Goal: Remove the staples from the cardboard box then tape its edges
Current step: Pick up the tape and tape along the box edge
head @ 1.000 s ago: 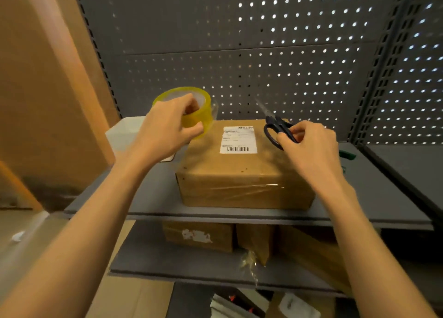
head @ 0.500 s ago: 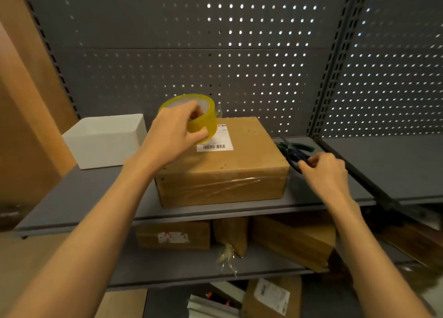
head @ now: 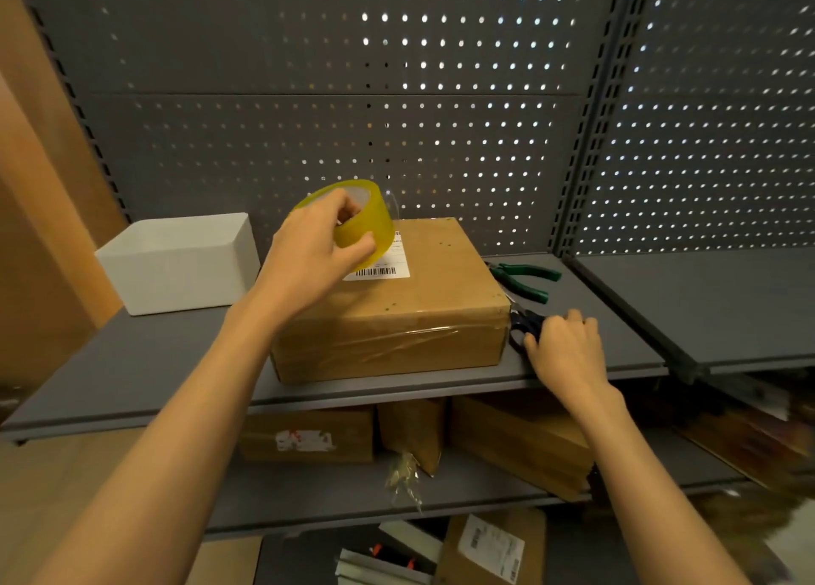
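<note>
A brown cardboard box (head: 423, 302) with a white barcode label sits on the grey shelf (head: 132, 364); clear tape runs along its front face. My left hand (head: 308, 254) grips a yellow roll of tape (head: 361, 223) above the box's back left corner, fingers through the core. Down on the shelf at the box's right side, my right hand (head: 564, 351) curls around black scissors (head: 522, 322). Green-handled pliers (head: 525, 278) lie just behind them.
A white open bin (head: 181, 262) stands on the shelf left of the box. Grey perforated panels form the back wall. Below, a lower shelf holds several cardboard boxes (head: 308, 439) and packages. A second shelf section (head: 705, 302) adjoins at the right.
My right hand has brought the scissors down from above the box to the shelf at its right side. The left hand keeps holding the tape roll over the box.
</note>
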Available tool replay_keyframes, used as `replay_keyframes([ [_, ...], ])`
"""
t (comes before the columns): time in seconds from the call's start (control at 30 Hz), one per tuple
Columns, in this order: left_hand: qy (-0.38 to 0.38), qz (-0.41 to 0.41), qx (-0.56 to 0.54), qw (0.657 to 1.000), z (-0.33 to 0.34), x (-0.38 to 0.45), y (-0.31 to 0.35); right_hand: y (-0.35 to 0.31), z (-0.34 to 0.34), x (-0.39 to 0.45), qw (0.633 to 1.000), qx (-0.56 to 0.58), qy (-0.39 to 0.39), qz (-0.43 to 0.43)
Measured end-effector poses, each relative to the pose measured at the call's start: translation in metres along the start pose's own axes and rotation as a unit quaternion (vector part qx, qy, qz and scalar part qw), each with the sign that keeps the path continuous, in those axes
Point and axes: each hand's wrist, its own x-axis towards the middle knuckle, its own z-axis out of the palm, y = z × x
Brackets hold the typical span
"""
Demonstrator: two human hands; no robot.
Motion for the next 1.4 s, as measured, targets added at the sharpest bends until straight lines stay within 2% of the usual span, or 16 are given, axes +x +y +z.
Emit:
replay_keyframes([
  [0.1,0.01,-0.023,-0.032,0.999,-0.001,-0.003,0.002,-0.002,-0.01,0.002,1.0,0.011,-0.017,-0.01],
  [0.17,0.019,-0.034,-0.052,0.998,-0.002,-0.004,0.003,-0.005,-0.02,0.004,0.997,0.067,0.017,-0.029],
  [0.23,0.032,-0.044,-0.075,0.996,-0.004,-0.004,0.006,-0.013,-0.035,0.005,0.98,0.169,0.071,-0.071],
  [0.3,0.046,-0.055,-0.114,0.991,-0.007,-0.003,0.01,-0.026,-0.055,0.003,0.943,0.294,0.094,-0.123],
  [0.4,0.061,-0.069,-0.194,0.977,-0.014,-0.004,0.017,-0.053,-0.087,-0.004,0.873,0.433,0.06,-0.216],
  [0.5,0.064,-0.063,-0.263,0.961,-0.019,-0.01,0.026,-0.08,-0.111,-0.01,0.808,0.517,0.046,-0.28],
  [0.57,0.058,-0.054,-0.279,0.957,-0.019,-0.014,0.03,-0.096,-0.121,-0.009,0.787,0.539,0.041,-0.298],
  [0.7,0.043,-0.054,-0.287,0.955,-0.016,-0.021,0.031,-0.111,-0.123,-0.004,0.779,0.534,0.017,-0.327],
  [1.1,0.027,-0.054,-0.267,0.962,-0.014,-0.032,0.034,-0.114,-0.11,0.001,0.786,0.536,0.013,-0.307],
  [1.4,0.037,-0.073,-0.267,0.96,-0.012,-0.037,0.037,-0.115,-0.102,0.001,0.749,0.6,-0.018,-0.28],
])
